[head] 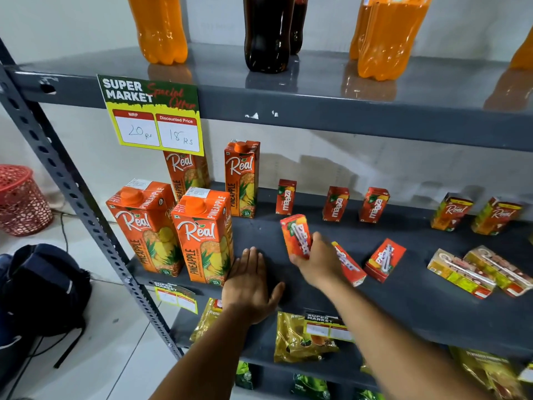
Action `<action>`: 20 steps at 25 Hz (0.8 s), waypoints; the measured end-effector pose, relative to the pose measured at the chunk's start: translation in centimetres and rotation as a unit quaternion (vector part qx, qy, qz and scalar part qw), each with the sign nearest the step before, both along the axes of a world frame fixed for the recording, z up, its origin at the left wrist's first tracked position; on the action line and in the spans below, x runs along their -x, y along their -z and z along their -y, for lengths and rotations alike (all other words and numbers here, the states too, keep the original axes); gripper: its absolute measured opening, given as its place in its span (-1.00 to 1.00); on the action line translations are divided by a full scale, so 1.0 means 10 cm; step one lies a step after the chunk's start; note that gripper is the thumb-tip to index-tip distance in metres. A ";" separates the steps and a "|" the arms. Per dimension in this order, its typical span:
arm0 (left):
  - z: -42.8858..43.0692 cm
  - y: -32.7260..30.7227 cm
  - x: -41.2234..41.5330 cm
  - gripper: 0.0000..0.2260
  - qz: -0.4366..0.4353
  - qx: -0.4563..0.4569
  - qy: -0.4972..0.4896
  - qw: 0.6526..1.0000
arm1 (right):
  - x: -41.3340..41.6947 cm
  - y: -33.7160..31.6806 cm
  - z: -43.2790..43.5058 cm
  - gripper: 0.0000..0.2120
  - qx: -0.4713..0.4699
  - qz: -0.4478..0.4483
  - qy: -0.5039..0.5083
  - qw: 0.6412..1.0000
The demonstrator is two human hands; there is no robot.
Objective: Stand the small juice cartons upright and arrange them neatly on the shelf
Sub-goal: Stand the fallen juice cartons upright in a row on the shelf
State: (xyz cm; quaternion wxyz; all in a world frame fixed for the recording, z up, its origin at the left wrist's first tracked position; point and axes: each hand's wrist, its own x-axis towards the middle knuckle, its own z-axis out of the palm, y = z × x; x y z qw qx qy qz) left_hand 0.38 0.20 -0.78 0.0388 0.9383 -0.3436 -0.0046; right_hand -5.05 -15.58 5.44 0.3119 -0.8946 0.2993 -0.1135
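Observation:
My right hand (318,259) grips a small red Maaza carton (295,236), raised and tilted above the grey shelf (403,301). My left hand (251,280) lies flat and open on the shelf, beside a tall pineapple carton. Three small Maaza cartons (285,197) (335,203) (373,205) stand upright in a row at the back. Two more Maaza cartons (350,265) (385,260) lie flat near my right hand. To the right, two small Real cartons (451,211) (495,216) stand at the back and two others (461,274) (500,269) lie flat.
Several tall Real pineapple cartons (203,236) stand at the shelf's left end. Soda bottles (268,33) stand on the shelf above, with a price sign (153,115) hanging from its edge. Yellow packets (300,339) fill the shelf below. A dark backpack (43,287) and red basket (20,200) sit on the floor at left.

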 end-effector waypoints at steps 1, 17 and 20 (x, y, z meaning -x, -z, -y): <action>0.00 -0.01 0.00 -0.20 0.001 -0.004 0.000 1.000 | 0.01 0.08 -0.10 -0.57 -0.016 0.035 0.052 0.998; 0.00 -0.02 0.01 -0.29 -0.003 0.024 0.004 1.000 | 0.11 -0.34 -0.11 -0.16 -0.010 0.104 0.130 0.986; 0.00 -0.02 0.03 -0.30 -0.002 0.026 0.000 1.000 | -0.06 -0.58 -0.03 -0.37 0.083 -0.071 0.051 0.993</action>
